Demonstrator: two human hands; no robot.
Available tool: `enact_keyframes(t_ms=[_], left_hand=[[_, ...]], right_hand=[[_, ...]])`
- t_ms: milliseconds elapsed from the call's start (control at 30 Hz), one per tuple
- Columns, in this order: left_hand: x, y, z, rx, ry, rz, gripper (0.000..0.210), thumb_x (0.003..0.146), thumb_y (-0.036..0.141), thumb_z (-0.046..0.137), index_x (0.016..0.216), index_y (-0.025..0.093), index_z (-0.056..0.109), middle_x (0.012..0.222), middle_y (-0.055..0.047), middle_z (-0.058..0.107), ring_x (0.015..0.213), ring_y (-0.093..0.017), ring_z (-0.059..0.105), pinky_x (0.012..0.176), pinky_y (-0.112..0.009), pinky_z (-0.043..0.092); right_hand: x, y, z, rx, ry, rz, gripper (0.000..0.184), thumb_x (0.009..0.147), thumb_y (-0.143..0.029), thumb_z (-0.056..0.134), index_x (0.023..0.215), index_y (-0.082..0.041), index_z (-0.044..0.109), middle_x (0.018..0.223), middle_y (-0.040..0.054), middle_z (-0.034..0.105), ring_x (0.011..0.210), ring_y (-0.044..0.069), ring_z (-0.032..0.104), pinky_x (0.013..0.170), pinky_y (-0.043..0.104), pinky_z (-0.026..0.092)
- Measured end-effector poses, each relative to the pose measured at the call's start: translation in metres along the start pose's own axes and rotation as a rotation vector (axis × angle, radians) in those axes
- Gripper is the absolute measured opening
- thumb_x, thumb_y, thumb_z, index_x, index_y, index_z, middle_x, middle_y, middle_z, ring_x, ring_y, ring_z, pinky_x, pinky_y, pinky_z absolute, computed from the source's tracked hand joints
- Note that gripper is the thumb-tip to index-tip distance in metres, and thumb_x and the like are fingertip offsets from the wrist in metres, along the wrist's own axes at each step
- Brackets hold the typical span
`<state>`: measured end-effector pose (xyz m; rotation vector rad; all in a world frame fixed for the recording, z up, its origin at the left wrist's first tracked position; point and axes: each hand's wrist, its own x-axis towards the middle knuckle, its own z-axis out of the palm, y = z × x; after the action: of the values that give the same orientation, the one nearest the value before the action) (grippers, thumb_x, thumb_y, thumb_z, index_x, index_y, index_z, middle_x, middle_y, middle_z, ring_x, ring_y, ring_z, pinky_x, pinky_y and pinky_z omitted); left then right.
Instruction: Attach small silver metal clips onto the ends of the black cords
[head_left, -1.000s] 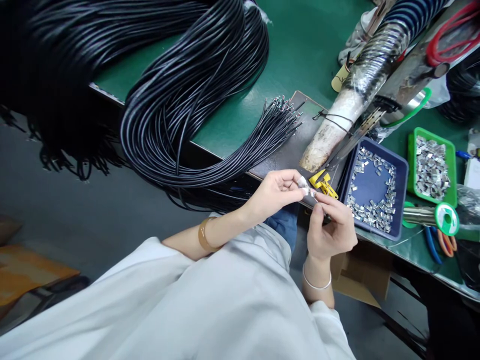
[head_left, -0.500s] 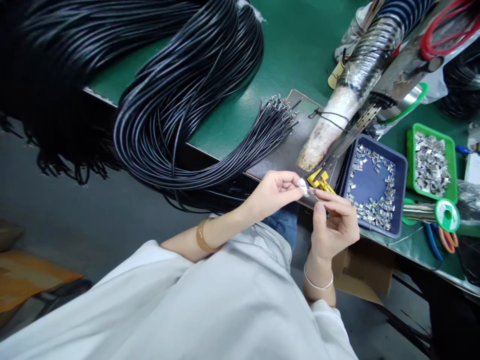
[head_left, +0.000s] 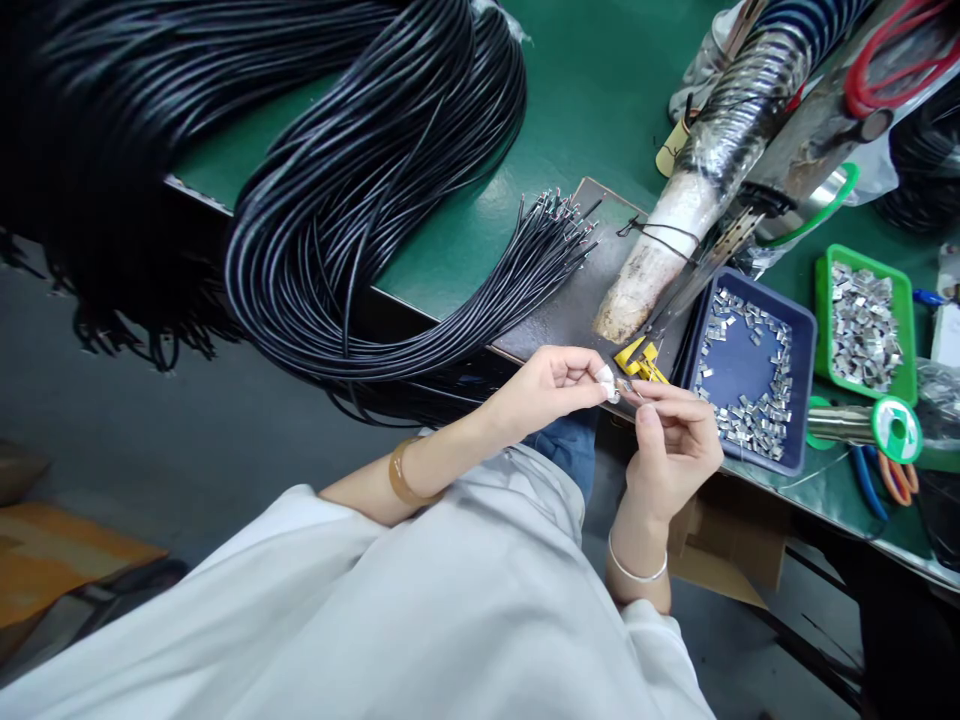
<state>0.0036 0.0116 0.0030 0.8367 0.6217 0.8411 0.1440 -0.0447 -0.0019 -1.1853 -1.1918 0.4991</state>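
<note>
In front of my body, at the table's edge, my two hands meet fingertip to fingertip. My left hand (head_left: 566,382) is closed in a pinch, with a white wrap (head_left: 606,380) over a fingertip; what it pinches is too small to name. Thumb and fingers of my right hand (head_left: 671,440) close on a small silvery metal piece (head_left: 625,386), which points toward the left fingertips. Just beyond them lies a yellow tool (head_left: 641,360). To the right, a dark blue tray (head_left: 750,360) holds many small metal connectors.
A thick bundle of black cables (head_left: 322,230) curves over the green table (head_left: 585,90), stripped ends beside a fume pipe (head_left: 637,280). At the right are a green tray (head_left: 906,350) of metal connectors, a solder spool (head_left: 844,424) and pliers (head_left: 885,480).
Both hands have shifted slightly to the right, with the fingertips still together. The small metal piece has turned a little at the right fingertips.
</note>
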Motion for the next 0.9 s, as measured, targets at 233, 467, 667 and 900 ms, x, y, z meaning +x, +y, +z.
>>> enact_keyframes(t_ms=[233,467,667,900], left_hand=[[-0.0034,0.0042,0.0063,0.123,0.082,0.002,0.009,0.07,0.013,0.067,0.066,0.012,0.058,0.052,0.008,0.042,0.05,-0.003,0.031,0.049,-0.019,0.022],[-0.0052,0.0083,0.0069,0.14,0.1,0.026,0.01,0.076,0.018,0.064,0.069,0.012,0.06,0.052,0.008,0.04,0.047,-0.003,0.03,0.047,-0.02,0.022],[-0.0018,0.0085,0.0055,0.136,0.094,0.042,0.013,0.077,0.022,0.068,0.069,0.012,0.061,0.051,0.008,0.045,0.043,-0.003,0.037,0.044,-0.02,0.025],[0.0027,0.0081,0.0057,0.135,0.137,0.072,0.006,0.074,0.017,0.068,0.071,0.012,0.066,0.051,0.007,0.051,0.044,-0.003,0.04,0.046,-0.018,0.033]], right_hand=[[-0.0019,-0.0032,0.0005,-0.139,0.001,-0.155,0.015,0.08,-0.008,0.07,0.088,-0.019,0.065,0.094,0.003,0.075,0.084,0.018,0.074,0.075,0.036,0.063],[-0.0004,0.0003,-0.0017,-0.131,0.05,-0.171,0.013,0.085,-0.009,0.064,0.093,-0.019,0.062,0.09,0.0028,0.075,0.081,0.017,0.074,0.07,0.033,0.062],[0.0024,0.0042,-0.0021,-0.318,-0.029,-0.26,0.016,0.08,-0.008,0.071,0.087,-0.02,0.064,0.093,0.0017,0.076,0.086,0.017,0.074,0.078,0.035,0.062],[0.0057,0.0051,-0.0024,-0.529,-0.061,-0.44,0.02,0.079,-0.006,0.072,0.089,-0.022,0.064,0.096,0.0007,0.077,0.086,0.014,0.075,0.08,0.028,0.062]])
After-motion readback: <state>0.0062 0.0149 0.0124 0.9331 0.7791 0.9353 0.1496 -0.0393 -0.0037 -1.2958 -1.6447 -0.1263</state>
